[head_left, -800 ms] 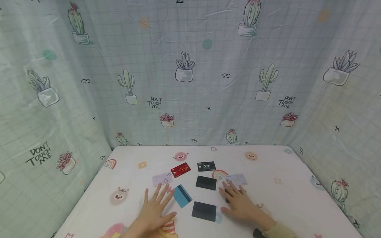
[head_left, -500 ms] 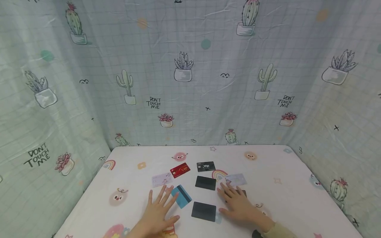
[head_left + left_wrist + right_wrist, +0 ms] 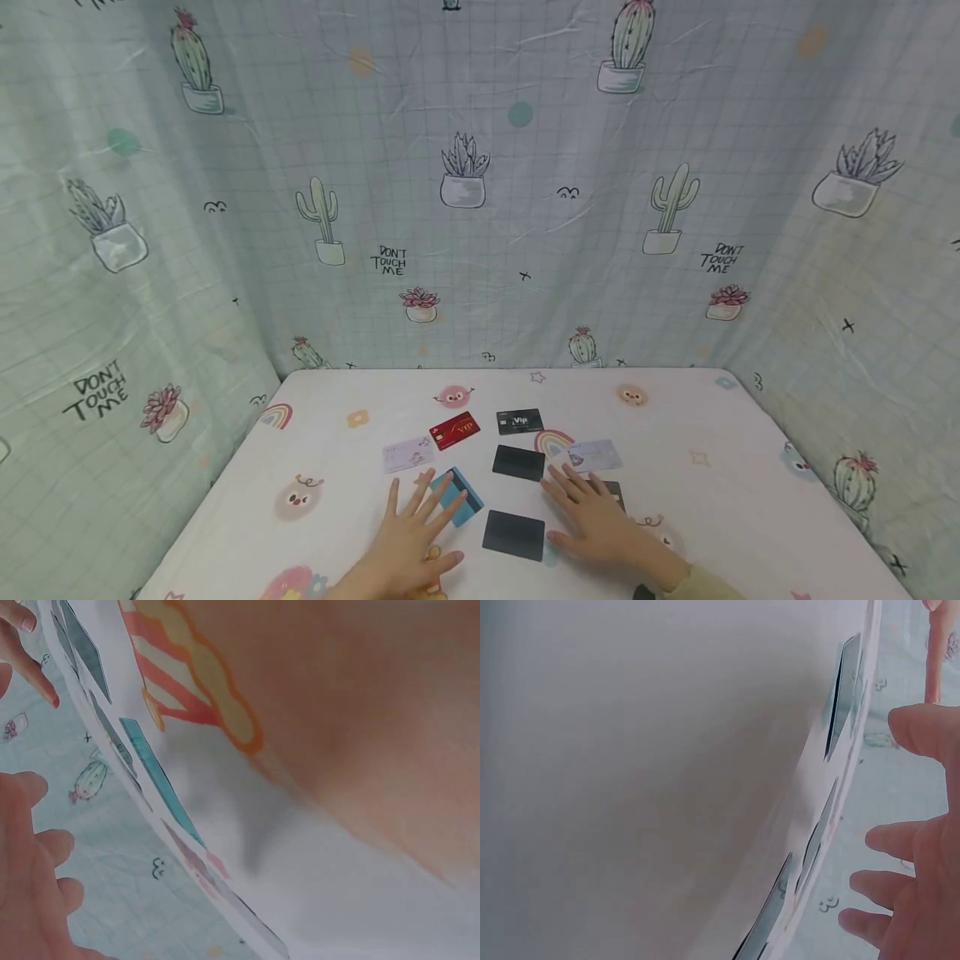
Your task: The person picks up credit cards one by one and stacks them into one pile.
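My left hand [image 3: 414,533] is spread flat over the near left of the group of cards. Its fingertips overlap the blue card [image 3: 470,511] with a dark stripe, also visible in the left wrist view as a blue card [image 3: 163,780]. My right hand [image 3: 596,517], fingers spread, hovers with nothing held and partly covers a dark card [image 3: 617,492]. Between the hands lie a black card [image 3: 513,535] and, farther back, another black card [image 3: 518,462]. Both wrist views show the hands, left [image 3: 26,870] and right [image 3: 922,862], raised above the tabletop.
Behind lie a red VIP card [image 3: 454,430] and a black Vip card [image 3: 519,422]. A pale purple card [image 3: 407,455] is at the left, a pale card [image 3: 602,455] at the right. The white patterned table [image 3: 675,417] meets a cactus-print curtain [image 3: 517,292].
My left hand has shifted right, its fingers now overlapping the blue card. My right hand has slid a little left, uncovering more of the dark card. The cards stay where they were.
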`<move>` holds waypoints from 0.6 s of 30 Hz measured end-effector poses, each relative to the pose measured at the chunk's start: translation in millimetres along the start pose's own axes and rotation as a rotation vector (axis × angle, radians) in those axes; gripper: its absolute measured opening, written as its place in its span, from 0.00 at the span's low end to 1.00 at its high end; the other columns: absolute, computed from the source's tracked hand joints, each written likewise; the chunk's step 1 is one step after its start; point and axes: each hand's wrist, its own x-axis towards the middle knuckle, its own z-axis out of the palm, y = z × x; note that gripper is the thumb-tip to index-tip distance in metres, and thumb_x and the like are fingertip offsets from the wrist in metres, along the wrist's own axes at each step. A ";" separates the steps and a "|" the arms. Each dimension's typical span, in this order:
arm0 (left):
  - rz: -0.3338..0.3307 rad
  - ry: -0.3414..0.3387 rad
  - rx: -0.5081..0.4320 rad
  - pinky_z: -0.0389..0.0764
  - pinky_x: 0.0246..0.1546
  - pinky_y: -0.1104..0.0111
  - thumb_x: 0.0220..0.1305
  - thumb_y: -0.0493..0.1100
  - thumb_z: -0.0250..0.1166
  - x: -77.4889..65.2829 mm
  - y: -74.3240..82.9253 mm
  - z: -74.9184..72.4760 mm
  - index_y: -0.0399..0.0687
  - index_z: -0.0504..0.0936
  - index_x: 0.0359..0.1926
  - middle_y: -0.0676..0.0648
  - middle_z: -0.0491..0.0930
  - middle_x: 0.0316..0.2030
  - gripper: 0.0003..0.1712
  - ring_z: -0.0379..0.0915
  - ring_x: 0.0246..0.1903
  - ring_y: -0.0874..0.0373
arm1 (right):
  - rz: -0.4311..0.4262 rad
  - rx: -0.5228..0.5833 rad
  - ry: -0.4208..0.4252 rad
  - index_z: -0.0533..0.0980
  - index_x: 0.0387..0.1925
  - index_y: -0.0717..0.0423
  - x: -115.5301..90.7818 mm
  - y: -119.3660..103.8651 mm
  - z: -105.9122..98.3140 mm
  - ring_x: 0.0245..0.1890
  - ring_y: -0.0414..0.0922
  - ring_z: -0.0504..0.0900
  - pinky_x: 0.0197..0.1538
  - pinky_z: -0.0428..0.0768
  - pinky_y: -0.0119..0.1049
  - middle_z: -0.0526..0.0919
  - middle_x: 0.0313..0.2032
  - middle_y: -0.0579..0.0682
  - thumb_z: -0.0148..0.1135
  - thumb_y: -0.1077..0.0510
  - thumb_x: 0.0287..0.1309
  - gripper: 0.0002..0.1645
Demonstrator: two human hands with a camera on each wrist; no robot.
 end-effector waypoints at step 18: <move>0.108 0.072 0.059 0.03 0.52 0.54 0.54 0.70 0.47 6.2 11.7 8.7 0.64 0.57 0.65 0.49 0.55 0.66 0.38 0.46 0.66 0.42 | -0.060 -0.066 0.047 0.57 0.64 0.50 0.1 -8.2 2.0 0.65 0.54 0.57 0.58 0.57 0.61 0.60 0.65 0.51 0.47 0.33 0.54 0.42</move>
